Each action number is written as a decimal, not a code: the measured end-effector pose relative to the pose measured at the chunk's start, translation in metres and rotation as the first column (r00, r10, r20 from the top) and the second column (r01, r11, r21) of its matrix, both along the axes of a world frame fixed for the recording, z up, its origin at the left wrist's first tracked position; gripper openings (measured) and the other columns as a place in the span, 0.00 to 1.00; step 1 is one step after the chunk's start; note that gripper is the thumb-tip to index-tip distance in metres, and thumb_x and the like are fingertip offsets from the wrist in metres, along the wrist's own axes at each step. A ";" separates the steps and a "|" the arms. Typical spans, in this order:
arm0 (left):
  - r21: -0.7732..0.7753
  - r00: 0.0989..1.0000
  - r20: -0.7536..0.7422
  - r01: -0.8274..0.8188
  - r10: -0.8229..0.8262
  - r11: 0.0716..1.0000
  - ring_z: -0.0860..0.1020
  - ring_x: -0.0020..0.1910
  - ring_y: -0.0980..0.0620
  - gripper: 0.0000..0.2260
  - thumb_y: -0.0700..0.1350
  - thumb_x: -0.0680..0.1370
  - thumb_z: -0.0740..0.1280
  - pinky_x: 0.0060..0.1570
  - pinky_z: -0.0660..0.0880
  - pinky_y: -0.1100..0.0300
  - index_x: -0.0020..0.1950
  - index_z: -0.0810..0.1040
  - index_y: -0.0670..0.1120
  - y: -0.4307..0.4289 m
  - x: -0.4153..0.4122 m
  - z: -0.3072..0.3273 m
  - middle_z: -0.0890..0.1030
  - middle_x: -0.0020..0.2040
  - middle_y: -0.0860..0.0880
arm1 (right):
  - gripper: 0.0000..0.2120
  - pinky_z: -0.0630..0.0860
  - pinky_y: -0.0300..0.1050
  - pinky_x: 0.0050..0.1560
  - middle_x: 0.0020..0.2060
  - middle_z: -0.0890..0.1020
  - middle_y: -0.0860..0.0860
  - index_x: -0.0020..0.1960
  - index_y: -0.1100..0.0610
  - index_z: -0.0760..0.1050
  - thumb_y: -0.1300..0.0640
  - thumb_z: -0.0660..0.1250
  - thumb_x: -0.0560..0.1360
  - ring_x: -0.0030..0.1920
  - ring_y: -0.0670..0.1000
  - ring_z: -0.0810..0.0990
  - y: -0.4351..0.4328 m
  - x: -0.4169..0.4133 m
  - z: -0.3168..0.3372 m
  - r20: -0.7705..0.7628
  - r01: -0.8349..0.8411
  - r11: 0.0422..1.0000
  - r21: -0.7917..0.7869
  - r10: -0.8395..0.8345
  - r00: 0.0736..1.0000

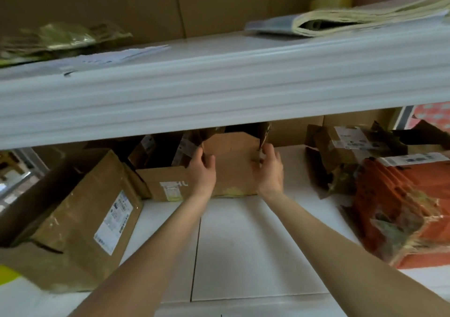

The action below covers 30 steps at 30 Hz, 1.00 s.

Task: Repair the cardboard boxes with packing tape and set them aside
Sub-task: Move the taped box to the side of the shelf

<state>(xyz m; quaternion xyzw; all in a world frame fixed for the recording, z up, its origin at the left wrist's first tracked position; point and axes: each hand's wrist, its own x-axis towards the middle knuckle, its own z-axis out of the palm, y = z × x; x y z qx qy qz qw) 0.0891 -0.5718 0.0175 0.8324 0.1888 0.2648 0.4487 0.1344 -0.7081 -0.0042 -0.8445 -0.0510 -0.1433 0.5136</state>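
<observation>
A small brown cardboard box stands on the white lower shelf, under the upper shelf's edge, with its top flap raised. My left hand grips its left side, thumb on the front face. On the box's right side my right hand holds it with fingers curled round the edge. Both forearms reach in from the bottom of the view. No tape roll is visible near the hands.
A large labelled brown box lies tilted at left. Next to the held box is a low open box. Torn cardboard and an orange box sit at right. The white upper shelf overhangs, carrying papers.
</observation>
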 end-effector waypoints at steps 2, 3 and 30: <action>0.064 0.997 -0.061 -0.051 0.055 0.997 0.73 0.62 0.43 0.16 0.41 0.81 0.60 0.59 0.70 0.57 0.68 0.69 0.39 0.017 0.000 0.002 0.71 0.66 0.40 | 0.18 0.73 0.49 0.48 0.57 0.72 0.54 0.64 0.51 0.68 0.64 0.59 0.77 0.53 0.61 0.76 0.020 0.004 -0.004 -0.059 -0.021 0.996 -0.083 0.016 0.998; 0.114 0.991 -0.100 -0.081 0.093 0.990 0.74 0.60 0.42 0.14 0.40 0.81 0.60 0.53 0.69 0.60 0.65 0.70 0.38 0.024 0.000 0.002 0.69 0.66 0.39 | 0.21 0.73 0.50 0.49 0.58 0.71 0.54 0.67 0.47 0.66 0.63 0.58 0.77 0.55 0.61 0.76 0.028 0.005 -0.007 -0.109 -0.037 0.991 -0.132 0.023 0.994; 0.061 0.955 -0.057 0.295 -0.291 0.954 0.74 0.61 0.42 0.17 0.44 0.79 0.64 0.54 0.69 0.60 0.66 0.74 0.41 -0.197 0.012 -0.002 0.75 0.63 0.41 | 0.22 0.72 0.53 0.57 0.63 0.71 0.59 0.69 0.55 0.70 0.62 0.61 0.75 0.64 0.60 0.68 -0.176 -0.042 0.056 0.254 0.052 0.914 -0.403 0.057 0.965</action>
